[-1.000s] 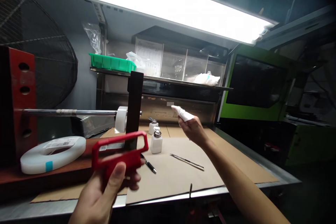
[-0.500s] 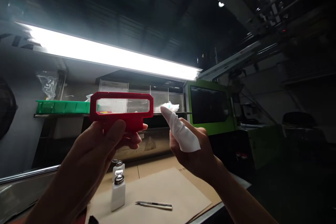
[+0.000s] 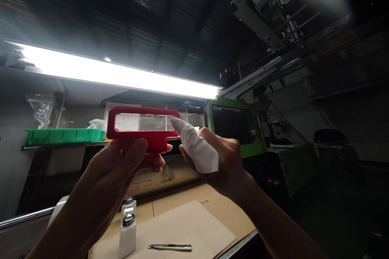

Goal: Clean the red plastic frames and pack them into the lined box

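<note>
A red plastic frame with a long clear window is held up in front of me. My left hand grips its lower part, thumb on the near face and fingers behind. A white cloth is wrapped round a finger of my right hand, whose other fingers are curled. The wrapped fingertip lies over the right end of the frame's window; whether it presses on the surface I cannot tell.
Below stand two white bottles with metal caps. A craft knife lies on the brown cardboard. Behind are a green tray on a shelf, a bright tube light and a green machine.
My right hand has moved left, bringing the cloth-wrapped finger from beside the frame onto its right end. The head view has shifted slightly, so the background sits further left.
</note>
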